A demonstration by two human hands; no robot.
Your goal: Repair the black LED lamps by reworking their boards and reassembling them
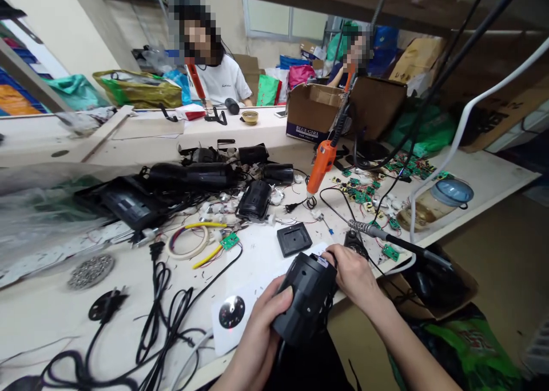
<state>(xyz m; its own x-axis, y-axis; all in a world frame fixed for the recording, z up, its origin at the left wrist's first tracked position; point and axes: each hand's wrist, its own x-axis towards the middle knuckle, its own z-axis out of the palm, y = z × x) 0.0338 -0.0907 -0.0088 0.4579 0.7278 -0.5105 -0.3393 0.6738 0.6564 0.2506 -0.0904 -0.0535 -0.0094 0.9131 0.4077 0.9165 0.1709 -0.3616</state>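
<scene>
A black cylindrical housing (303, 299) is tilted over the table's front edge. My left hand (268, 316) is wrapped round its left side, thumb on top. At its upper right end my right hand (350, 271) has its fingers closed at the rim, beside a small pale piece; what they pinch is hidden. A black cable hangs along the housing's right side. Just beyond it lies a square black tray-like part (294, 239). A round black disc (232, 312) rests on a white sheet to the left.
An orange electric screwdriver (321, 165) hangs over the table. A soldering iron (403, 247) crosses at the right near green circuit boards (360, 192). Coiled black cables (165, 316) and screws (91, 271) lie left, black housings (193, 175) behind. Two people are across the table.
</scene>
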